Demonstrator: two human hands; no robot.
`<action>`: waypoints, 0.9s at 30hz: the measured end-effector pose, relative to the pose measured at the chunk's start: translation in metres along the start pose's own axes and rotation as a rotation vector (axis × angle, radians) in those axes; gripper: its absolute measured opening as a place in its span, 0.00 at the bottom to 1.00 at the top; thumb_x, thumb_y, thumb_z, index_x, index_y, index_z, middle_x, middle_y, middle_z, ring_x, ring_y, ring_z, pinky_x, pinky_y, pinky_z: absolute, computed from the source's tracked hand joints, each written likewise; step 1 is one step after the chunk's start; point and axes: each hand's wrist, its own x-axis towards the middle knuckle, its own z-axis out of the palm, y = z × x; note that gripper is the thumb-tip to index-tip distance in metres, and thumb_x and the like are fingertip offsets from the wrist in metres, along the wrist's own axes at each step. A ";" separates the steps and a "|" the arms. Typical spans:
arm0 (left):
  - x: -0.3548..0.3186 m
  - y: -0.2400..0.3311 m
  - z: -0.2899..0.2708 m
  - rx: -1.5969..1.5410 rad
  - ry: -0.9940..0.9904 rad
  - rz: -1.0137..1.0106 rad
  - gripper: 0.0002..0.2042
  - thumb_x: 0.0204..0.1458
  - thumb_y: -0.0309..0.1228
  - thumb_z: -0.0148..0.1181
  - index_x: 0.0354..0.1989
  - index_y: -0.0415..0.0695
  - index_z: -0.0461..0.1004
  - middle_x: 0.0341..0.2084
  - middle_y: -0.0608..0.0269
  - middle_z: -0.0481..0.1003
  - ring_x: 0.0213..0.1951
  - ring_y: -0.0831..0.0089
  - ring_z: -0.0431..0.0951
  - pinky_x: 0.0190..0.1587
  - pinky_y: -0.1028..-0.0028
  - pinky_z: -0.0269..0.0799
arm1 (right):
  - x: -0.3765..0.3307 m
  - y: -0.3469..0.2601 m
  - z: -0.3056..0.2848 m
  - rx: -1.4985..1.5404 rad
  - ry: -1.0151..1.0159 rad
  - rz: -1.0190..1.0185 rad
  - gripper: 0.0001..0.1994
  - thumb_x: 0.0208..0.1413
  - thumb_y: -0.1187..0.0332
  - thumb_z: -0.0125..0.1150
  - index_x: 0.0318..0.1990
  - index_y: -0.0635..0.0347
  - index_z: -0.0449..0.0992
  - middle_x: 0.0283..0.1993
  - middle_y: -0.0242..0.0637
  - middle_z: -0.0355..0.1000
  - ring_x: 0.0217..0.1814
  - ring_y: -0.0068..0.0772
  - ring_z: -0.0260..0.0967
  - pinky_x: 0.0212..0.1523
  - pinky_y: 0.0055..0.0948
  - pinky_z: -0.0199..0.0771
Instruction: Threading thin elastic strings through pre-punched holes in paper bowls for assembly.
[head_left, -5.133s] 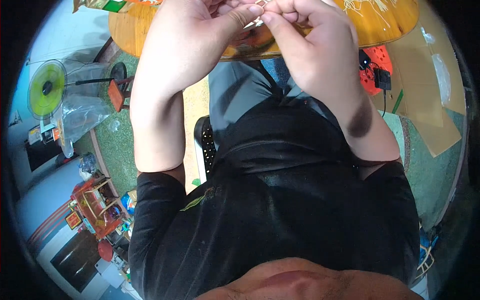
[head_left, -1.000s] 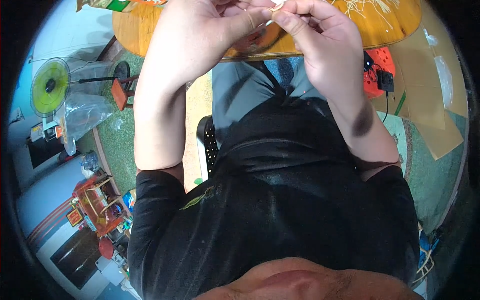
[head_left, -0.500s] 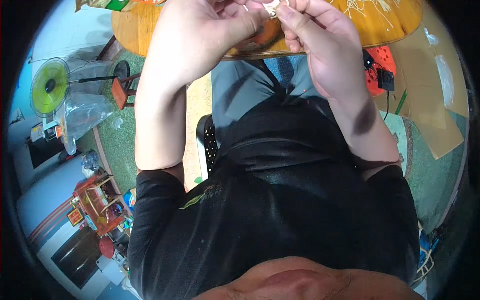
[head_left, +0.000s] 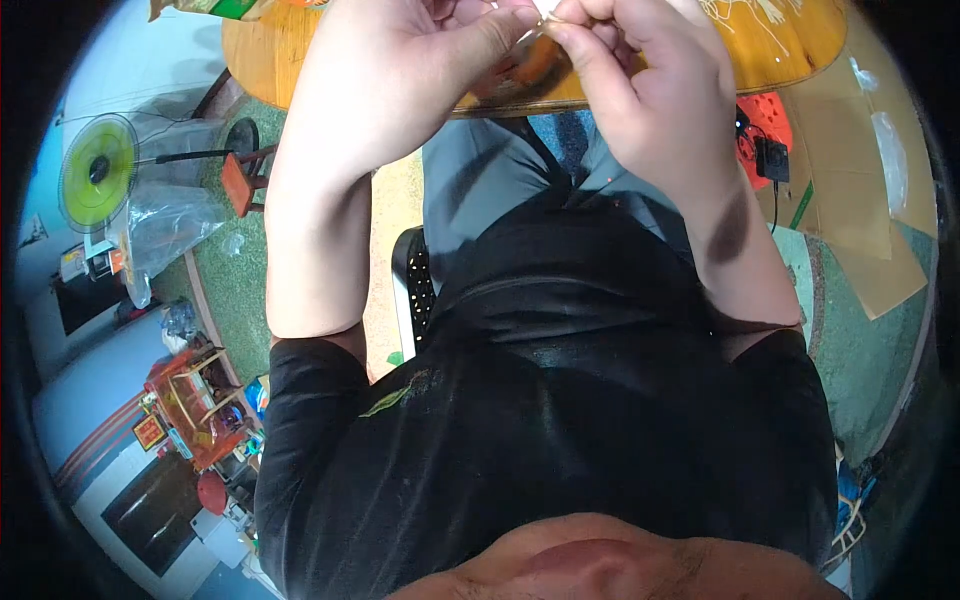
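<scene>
Above the near edge of the wooden table point(head_left: 300, 60), both hands meet at the top of the view. My left hand point(head_left: 455, 45) is closed, its thumb and fingers pinching one side of a small pale cord point(head_left: 541, 24). With thumb and forefinger, my right hand point(head_left: 640, 65) grips the other side of that cord. Most of the piece is hidden by the fingers or cut off by the upper edge. To the right, cream strings point(head_left: 765, 12) lie loose on the tabletop. A round brownish-orange object point(head_left: 530, 70) shows below the hands, partly covered and blurred.
A green packet point(head_left: 235, 8) lies at the table's far left. A green-bladed fan point(head_left: 98, 172) and a reddish stool point(head_left: 238, 185) stand on the left. On the right are a red plastic stool point(head_left: 765, 125), a black device with a cable point(head_left: 772, 160) and flattened cardboard point(head_left: 840, 190).
My right hand has turned and shifted slightly, its thumb now pointing up toward the left fingertips. My left hand has barely moved. Both still pinch the cord.
</scene>
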 end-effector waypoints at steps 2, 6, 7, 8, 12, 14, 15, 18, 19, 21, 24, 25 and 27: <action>-0.001 0.001 0.003 0.086 0.032 0.089 0.07 0.59 0.15 0.61 0.45 0.34 0.77 0.37 0.67 0.79 0.37 0.84 0.76 0.43 0.82 0.75 | 0.000 0.001 0.000 -0.012 0.034 -0.064 0.06 0.52 0.82 0.66 0.34 0.65 0.74 0.32 0.39 0.70 0.31 0.32 0.68 0.32 0.26 0.68; -0.002 0.004 0.002 0.049 0.016 -0.003 0.07 0.60 0.16 0.63 0.45 0.34 0.77 0.35 0.67 0.79 0.36 0.84 0.76 0.42 0.82 0.75 | -0.003 0.005 0.004 -0.064 0.072 -0.038 0.08 0.48 0.82 0.68 0.33 0.64 0.74 0.32 0.38 0.70 0.29 0.33 0.68 0.29 0.26 0.67; -0.002 0.003 0.001 0.037 0.008 -0.006 0.07 0.60 0.17 0.63 0.45 0.34 0.76 0.35 0.67 0.79 0.35 0.84 0.76 0.42 0.82 0.75 | -0.004 0.007 0.006 -0.071 0.109 -0.068 0.09 0.47 0.82 0.69 0.34 0.63 0.75 0.32 0.39 0.71 0.29 0.33 0.68 0.28 0.26 0.67; -0.002 0.002 0.001 0.025 -0.001 -0.009 0.07 0.60 0.17 0.64 0.45 0.34 0.76 0.35 0.67 0.79 0.35 0.84 0.76 0.41 0.81 0.75 | -0.005 0.008 0.009 -0.070 0.109 -0.069 0.09 0.47 0.82 0.69 0.34 0.63 0.75 0.32 0.39 0.71 0.29 0.33 0.68 0.28 0.26 0.67; -0.002 0.000 -0.001 -0.032 -0.028 -0.004 0.06 0.62 0.18 0.61 0.46 0.34 0.76 0.36 0.66 0.79 0.37 0.82 0.78 0.43 0.81 0.76 | -0.010 0.019 0.019 -0.262 0.263 -0.233 0.12 0.43 0.83 0.72 0.36 0.63 0.76 0.33 0.39 0.73 0.30 0.34 0.70 0.28 0.26 0.70; 0.000 0.001 0.000 -0.096 -0.079 -0.084 0.06 0.64 0.18 0.57 0.48 0.33 0.76 0.38 0.64 0.80 0.39 0.81 0.79 0.45 0.80 0.77 | -0.014 0.026 0.021 -0.287 0.288 -0.267 0.13 0.43 0.83 0.73 0.36 0.63 0.76 0.34 0.39 0.73 0.30 0.34 0.71 0.29 0.27 0.71; 0.002 0.001 0.000 -0.097 -0.079 -0.083 0.06 0.64 0.18 0.57 0.48 0.33 0.76 0.38 0.64 0.80 0.39 0.81 0.79 0.45 0.80 0.77 | -0.015 0.029 0.021 -0.311 0.299 -0.290 0.14 0.43 0.83 0.73 0.37 0.63 0.76 0.34 0.39 0.73 0.30 0.35 0.71 0.29 0.28 0.71; 0.004 0.003 -0.001 -0.156 -0.049 -0.126 0.07 0.66 0.18 0.55 0.48 0.33 0.77 0.39 0.63 0.81 0.40 0.80 0.80 0.46 0.80 0.77 | -0.017 0.030 0.022 -0.313 0.303 -0.319 0.15 0.43 0.83 0.73 0.38 0.63 0.77 0.34 0.39 0.73 0.31 0.36 0.72 0.29 0.29 0.72; 0.004 0.005 -0.002 -0.130 -0.077 -0.157 0.07 0.66 0.19 0.55 0.48 0.33 0.77 0.38 0.63 0.81 0.39 0.80 0.80 0.46 0.80 0.77 | -0.017 0.030 0.022 -0.297 0.296 -0.324 0.15 0.44 0.83 0.74 0.39 0.63 0.77 0.34 0.39 0.73 0.31 0.36 0.72 0.29 0.29 0.72; 0.005 0.005 -0.003 -0.104 -0.107 -0.187 0.06 0.66 0.19 0.56 0.48 0.34 0.77 0.38 0.63 0.81 0.39 0.81 0.80 0.45 0.80 0.77 | -0.019 0.028 0.022 -0.300 0.290 -0.313 0.15 0.44 0.83 0.74 0.40 0.63 0.77 0.34 0.38 0.73 0.31 0.36 0.72 0.29 0.30 0.72; 0.007 0.006 -0.002 -0.031 -0.162 -0.124 0.05 0.66 0.20 0.56 0.46 0.35 0.78 0.37 0.63 0.81 0.39 0.81 0.80 0.45 0.79 0.78 | -0.019 0.028 0.022 -0.296 0.298 -0.294 0.15 0.45 0.82 0.75 0.40 0.63 0.77 0.35 0.38 0.73 0.31 0.36 0.72 0.30 0.30 0.72; 0.007 0.006 -0.002 -0.040 -0.142 -0.118 0.05 0.66 0.20 0.56 0.45 0.35 0.78 0.37 0.64 0.81 0.38 0.81 0.79 0.44 0.80 0.77 | -0.019 0.028 0.022 -0.284 0.310 -0.287 0.15 0.45 0.82 0.75 0.40 0.63 0.77 0.35 0.38 0.73 0.31 0.36 0.72 0.30 0.30 0.72; 0.013 -0.007 -0.003 -0.048 -0.124 -0.114 0.05 0.66 0.20 0.56 0.44 0.36 0.78 0.36 0.64 0.80 0.37 0.82 0.79 0.43 0.80 0.76 | -0.019 0.026 0.020 -0.283 0.291 -0.263 0.15 0.46 0.81 0.75 0.40 0.62 0.77 0.36 0.38 0.73 0.31 0.36 0.72 0.30 0.30 0.72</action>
